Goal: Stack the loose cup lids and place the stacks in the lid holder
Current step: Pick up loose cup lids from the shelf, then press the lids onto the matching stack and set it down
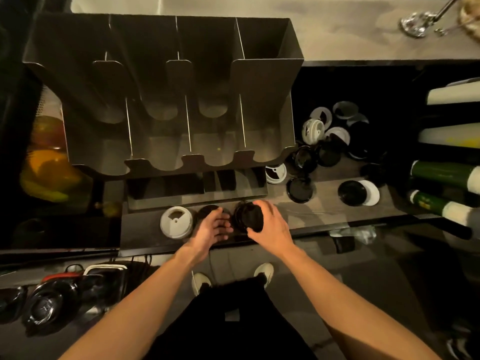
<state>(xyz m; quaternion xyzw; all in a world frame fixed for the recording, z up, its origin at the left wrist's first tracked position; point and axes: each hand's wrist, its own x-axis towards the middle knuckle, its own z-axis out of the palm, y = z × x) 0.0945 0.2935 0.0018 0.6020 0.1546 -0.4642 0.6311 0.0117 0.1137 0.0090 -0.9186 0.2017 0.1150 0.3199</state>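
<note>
2 bare forearms (155,289), black garment (233,320) at waist, 2 white shoes (201,281)

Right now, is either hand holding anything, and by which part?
The right hand grips black lids by the rim, thumb opposite fingers. The left hand touches another black lid; hold unclear.

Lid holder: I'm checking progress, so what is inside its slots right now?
The slots of the lid holder show bare floors, no lids. Its front lip covers their lowest corners.
</note>
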